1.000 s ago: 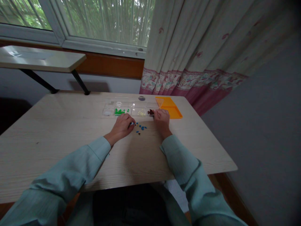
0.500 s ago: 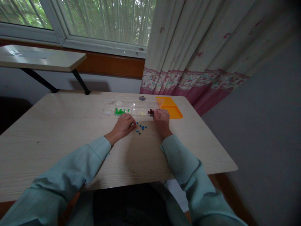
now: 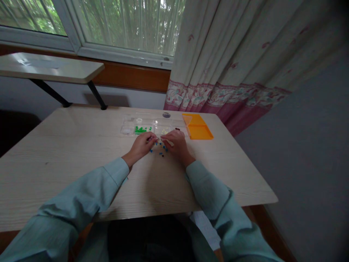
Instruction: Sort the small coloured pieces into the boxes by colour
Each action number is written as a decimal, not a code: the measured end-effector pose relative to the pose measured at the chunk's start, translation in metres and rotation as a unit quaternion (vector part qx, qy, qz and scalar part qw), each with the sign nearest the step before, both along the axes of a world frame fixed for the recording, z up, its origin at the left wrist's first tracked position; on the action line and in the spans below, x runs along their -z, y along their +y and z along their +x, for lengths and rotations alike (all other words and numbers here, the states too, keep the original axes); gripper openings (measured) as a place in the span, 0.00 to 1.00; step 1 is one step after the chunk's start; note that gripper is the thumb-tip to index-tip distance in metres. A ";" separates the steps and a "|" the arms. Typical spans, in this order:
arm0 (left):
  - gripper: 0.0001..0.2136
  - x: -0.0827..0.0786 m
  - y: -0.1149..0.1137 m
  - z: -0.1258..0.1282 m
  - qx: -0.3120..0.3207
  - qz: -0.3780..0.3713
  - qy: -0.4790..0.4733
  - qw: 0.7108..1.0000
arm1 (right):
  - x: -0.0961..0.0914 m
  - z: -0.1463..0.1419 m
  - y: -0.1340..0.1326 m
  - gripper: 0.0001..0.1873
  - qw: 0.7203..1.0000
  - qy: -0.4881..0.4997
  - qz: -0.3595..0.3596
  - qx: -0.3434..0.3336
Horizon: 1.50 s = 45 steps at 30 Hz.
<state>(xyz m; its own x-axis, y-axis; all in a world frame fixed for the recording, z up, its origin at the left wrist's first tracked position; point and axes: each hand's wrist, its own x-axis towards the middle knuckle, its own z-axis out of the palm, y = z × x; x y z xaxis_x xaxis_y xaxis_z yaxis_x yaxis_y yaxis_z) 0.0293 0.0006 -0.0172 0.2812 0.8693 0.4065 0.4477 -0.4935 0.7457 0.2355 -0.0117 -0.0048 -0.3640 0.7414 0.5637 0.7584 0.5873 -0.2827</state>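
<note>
My left hand [image 3: 142, 144] hangs low over the table, thumb and fingers pinched together; what they hold, if anything, is too small to name. Close by, my right hand [image 3: 176, 142] points its fingers at the left fingertips, thumb and forefinger bent together. Between and below them lie several small blue pieces [image 3: 164, 147] and one dark piece [image 3: 163, 155]. Just beyond is a clear compartment box [image 3: 125, 125]. It holds green pieces [image 3: 140, 129], pale yellow pieces [image 3: 165, 131] and dark brown pieces [image 3: 177, 129], the last mostly hidden by my right hand.
An orange tray [image 3: 201, 132] lies right of the clear box. A raised shelf [image 3: 54, 69] on black legs stands at the table's back left. A dark round disc [image 3: 166, 115] sits near the back edge. Curtains [image 3: 191, 94] hang behind the table.
My right hand has moved left from the brown pieces' compartment to beside my left fingertips. My left hand stays about in place. Some blue pieces are spread a little differently.
</note>
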 end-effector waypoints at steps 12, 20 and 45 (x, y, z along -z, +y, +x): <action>0.14 -0.001 -0.009 0.004 0.037 -0.053 -0.088 0.994 | -0.001 -0.017 -0.010 0.12 1.000 -0.002 0.003 -0.019; 0.12 -0.004 -0.011 -0.002 -0.005 -0.028 -0.028 0.999 | 0.003 -0.008 -0.002 0.12 0.999 0.035 0.007 -0.003; 0.10 -0.005 -0.016 -0.033 -0.037 0.078 0.127 0.988 | 0.010 0.051 0.018 0.16 0.969 0.091 0.019 0.231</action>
